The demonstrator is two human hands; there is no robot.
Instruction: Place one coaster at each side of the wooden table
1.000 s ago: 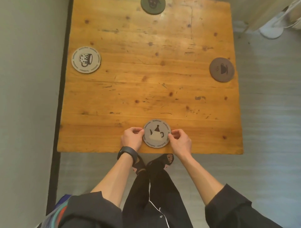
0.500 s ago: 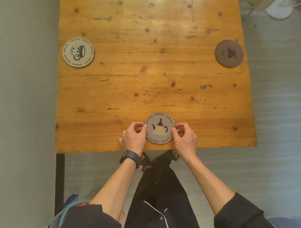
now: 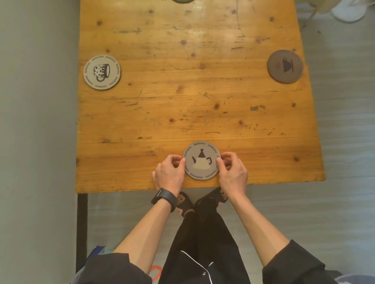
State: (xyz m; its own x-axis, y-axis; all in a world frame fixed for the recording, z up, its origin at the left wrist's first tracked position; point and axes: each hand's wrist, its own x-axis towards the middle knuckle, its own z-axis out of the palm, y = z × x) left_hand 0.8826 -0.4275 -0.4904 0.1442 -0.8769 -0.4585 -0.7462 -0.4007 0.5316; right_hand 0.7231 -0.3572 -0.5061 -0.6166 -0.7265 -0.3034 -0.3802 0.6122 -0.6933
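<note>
A round grey coaster with a teapot picture [image 3: 201, 160] lies flat on the wooden table [image 3: 182, 113] near its front edge. My left hand [image 3: 169, 173] pinches its left rim and my right hand [image 3: 233, 172] pinches its right rim. A pale coaster with a mug picture [image 3: 102, 72] lies at the table's left side. A dark brown coaster with a cup picture [image 3: 285, 66] lies at the right side. The edge of a dark green coaster [image 3: 182, 1] shows at the far side, cut off by the frame.
A grey wall [image 3: 36, 121] runs along the table's left side. Grey floor [image 3: 345, 142] lies to the right and in front. A white fan base [image 3: 349, 12] stands at the top right. My legs and sandals are below the front edge.
The view has shifted slightly, so the far green coaster's edge shows again at the top. Both hands stay on the teapot coaster's rim at the front edge.
</note>
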